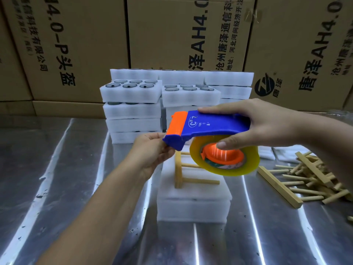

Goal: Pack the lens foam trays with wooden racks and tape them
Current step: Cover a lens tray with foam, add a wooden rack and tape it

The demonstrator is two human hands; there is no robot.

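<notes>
My right hand [254, 125] grips a blue and orange tape dispenser [208, 127] with a yellowish roll of clear tape [229, 163], held in the air. My left hand [152, 150] pinches at the dispenser's front end, by the orange cutter; the tape end itself is too small to make out. Below them, a stack of white foam trays [193, 203] stands on the metal table with a wooden rack [189, 175] lying on top, partly hidden by the dispenser.
Stacks of white foam trays with round lenses [131, 98] stand at the back middle. A loose pile of wooden racks [305, 175] lies at the right. Large cardboard boxes [172, 31] wall off the back. The shiny metal table [57, 178] lies beneath it all.
</notes>
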